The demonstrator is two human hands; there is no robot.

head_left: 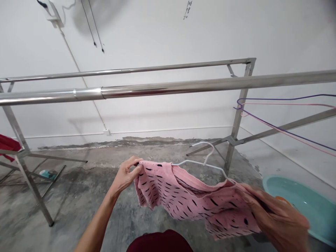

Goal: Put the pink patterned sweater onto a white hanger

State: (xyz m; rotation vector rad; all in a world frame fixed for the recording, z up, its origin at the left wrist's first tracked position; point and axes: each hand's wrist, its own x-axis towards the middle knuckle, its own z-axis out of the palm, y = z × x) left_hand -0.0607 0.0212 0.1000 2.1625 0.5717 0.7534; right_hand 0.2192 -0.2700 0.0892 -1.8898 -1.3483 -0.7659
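A pink knit garment [189,199] with black dashes hangs spread between my hands, below the rails. A white wire hanger [207,159] sits partly inside its neck, hook pointing up. My left hand [127,175] pinches the garment's left shoulder edge with closed fingers. My right hand [275,213] grips the garment's right side, fingers wrapped over the cloth, at the lower right.
A steel drying rack crosses the view: near rail [168,87], far rail [126,71], legs at left and right. Purple and pink wire hangers [275,127] hang at right. A teal basin [304,203] sits on the concrete floor. Red cloth [7,145] lies at left.
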